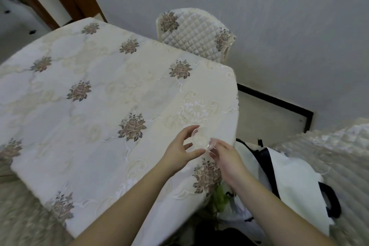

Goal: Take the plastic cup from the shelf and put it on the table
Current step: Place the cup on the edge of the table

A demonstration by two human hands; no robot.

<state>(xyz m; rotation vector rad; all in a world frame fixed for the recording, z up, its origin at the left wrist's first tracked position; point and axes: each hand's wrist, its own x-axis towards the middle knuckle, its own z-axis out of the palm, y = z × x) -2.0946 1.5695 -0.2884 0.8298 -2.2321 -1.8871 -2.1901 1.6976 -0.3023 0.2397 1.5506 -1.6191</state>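
Two hands hold one clear plastic cup (200,139) above the near right corner of the table (99,110). Left hand (180,149) pinches its rim between thumb and fingers; right hand (226,156) grips the opposite edge. Cup tilted, mouth toward camera. Quilted chair (194,35) stands beyond the table.

Head view, looking steeply down, seemingly close over the table (79,126).
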